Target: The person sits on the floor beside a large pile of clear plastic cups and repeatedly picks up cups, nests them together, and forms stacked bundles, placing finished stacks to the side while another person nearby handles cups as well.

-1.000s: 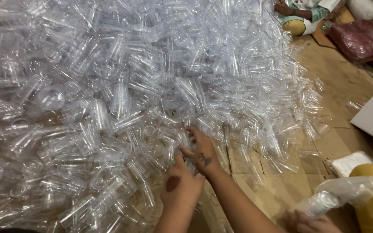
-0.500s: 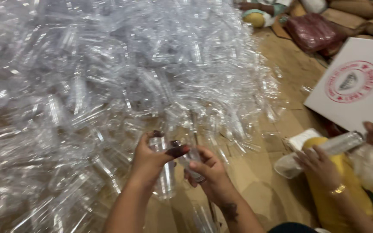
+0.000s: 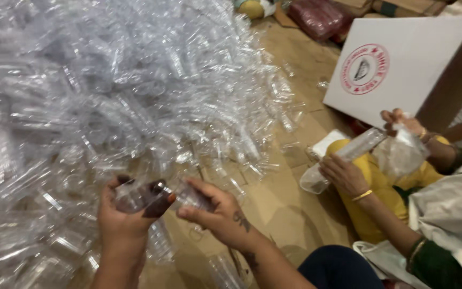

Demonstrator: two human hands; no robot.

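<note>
Two clear tubes [image 3: 180,195] are gripped end to end betw. left hand [image 3: 126,211] & right hand [image 3: 215,214], long axes approx. level, just in front of tube pile [image 3: 108,96] on floor.

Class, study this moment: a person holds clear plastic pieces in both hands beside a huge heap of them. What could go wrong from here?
1. The left hand and right hand each grip a clear plastic piece; being see-through, one may slip unnoticed.
2. The heap of clear pieces slopes toward the hands and might slide.
3. Loose pieces on the cardboard floor could get crushed near the co-worker's hand.
</note>
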